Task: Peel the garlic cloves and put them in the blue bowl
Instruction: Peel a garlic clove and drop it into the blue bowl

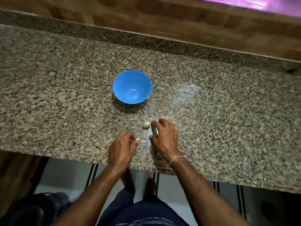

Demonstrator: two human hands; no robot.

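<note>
Mid-frame I see a round blue plastic bowl [123, 82] on speckled granite counter [219, 111], small white garlic bulb [146, 124] below, left hand [121, 148] pinching a pale garlic clove [137, 140], right hand [165, 137] blurred, grip I cannot tell

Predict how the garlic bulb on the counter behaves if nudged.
The garlic bulb looks rounded with a stem tip, so it probably rolls unevenly. Small and papery-looking, it is likely light and may skid on the glossy counter.

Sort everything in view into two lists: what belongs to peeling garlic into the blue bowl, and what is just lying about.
Belongs: blue bowl, pale piece inside it, garlic bulb, clove pinched by left hand, right hand beside the bulb.
Lying about: wrist thread, dark object on the floor.
</note>
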